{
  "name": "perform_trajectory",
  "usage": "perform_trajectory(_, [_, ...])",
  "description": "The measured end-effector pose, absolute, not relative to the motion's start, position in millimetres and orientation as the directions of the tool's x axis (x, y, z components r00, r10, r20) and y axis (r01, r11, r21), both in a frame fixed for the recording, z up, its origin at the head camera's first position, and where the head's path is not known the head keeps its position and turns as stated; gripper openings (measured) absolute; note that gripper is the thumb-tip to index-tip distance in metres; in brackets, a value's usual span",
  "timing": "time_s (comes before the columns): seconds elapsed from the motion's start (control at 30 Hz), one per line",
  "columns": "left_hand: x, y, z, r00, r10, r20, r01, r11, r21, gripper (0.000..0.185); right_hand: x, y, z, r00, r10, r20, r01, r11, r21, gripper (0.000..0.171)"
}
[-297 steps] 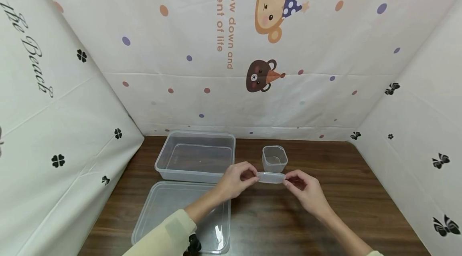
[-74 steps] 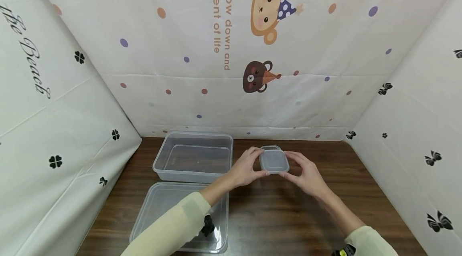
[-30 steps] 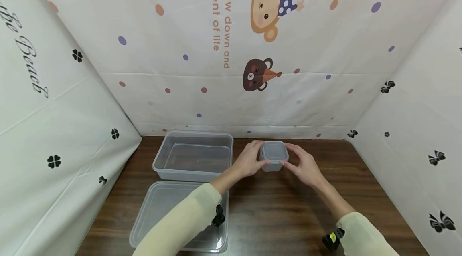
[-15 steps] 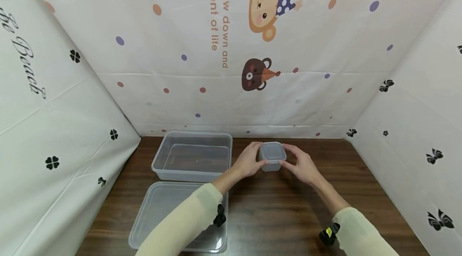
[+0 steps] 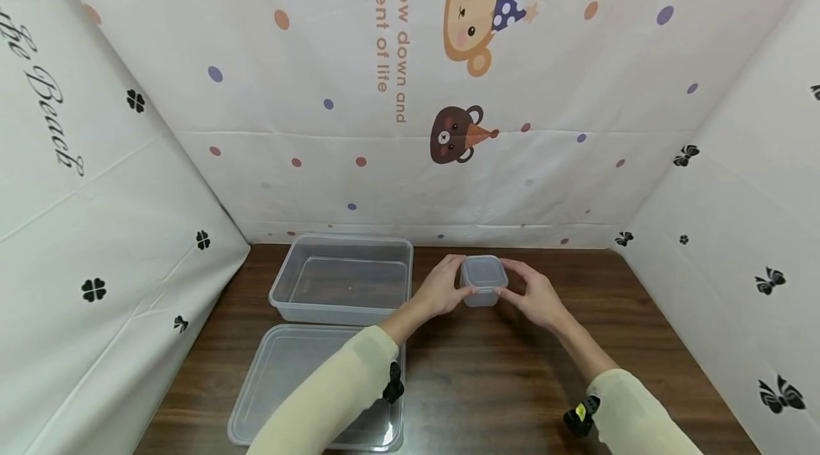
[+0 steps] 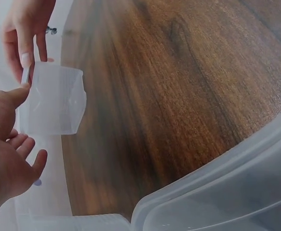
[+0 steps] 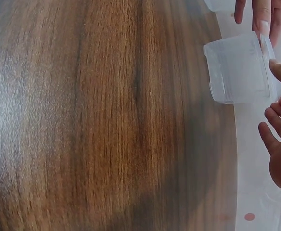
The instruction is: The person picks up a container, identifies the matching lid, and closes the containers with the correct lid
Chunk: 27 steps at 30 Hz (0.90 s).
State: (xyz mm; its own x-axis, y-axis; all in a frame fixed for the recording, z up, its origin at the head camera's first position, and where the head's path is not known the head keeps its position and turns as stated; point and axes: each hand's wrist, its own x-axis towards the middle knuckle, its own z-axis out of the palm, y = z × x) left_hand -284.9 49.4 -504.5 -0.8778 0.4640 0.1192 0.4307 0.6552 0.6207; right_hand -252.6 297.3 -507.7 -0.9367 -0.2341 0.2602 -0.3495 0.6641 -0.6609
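A small clear plastic food container (image 5: pixel 480 300) stands on the wooden table in the head view, with its square translucent lid (image 5: pixel 485 271) lying flat over its top. My left hand (image 5: pixel 440 290) holds the lid's left side, thumb at the front corner and fingers toward the back. On the opposite side my right hand (image 5: pixel 537 298) grips it the same way. Seen from the left wrist, the container (image 6: pixel 56 101) is side-on, with both thumbs at the lid's edge. In the right wrist view a thin line shows between the lid (image 7: pixel 267 60) and the container's body.
A large rectangular clear plastic box (image 5: pixel 349 313) sits open at the back left. Its large flat lid (image 5: pixel 269 384) lies in front of it, partly under my left sleeve (image 5: pixel 333 391). Patterned white cloth (image 5: pixel 384 188) walls the table at the back and sides.
The small lid, earlier held up on edge in front of the container, has moved back and down and now lies on its top. Over the last half second the hands have barely moved.
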Motion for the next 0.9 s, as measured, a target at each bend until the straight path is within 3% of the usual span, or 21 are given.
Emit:
perform_trajectory(0.6, [-287.1,51.4,-508.9,-0.888,0.446,0.110,0.405,0.647,0.645,0.077,-254.8,295.1,-517.1,-0.946,-0.198,0.258,-0.324,0.637,-0.700,0.062])
perform_trajectory(0.9, [-288.9,48.9,-502.0,-0.862,0.500,0.085,0.427,0.625,0.653,0.075,-248.1,289.7,-517.2,-0.956,-0.144,0.256,-0.287,0.643,-0.710,0.063])
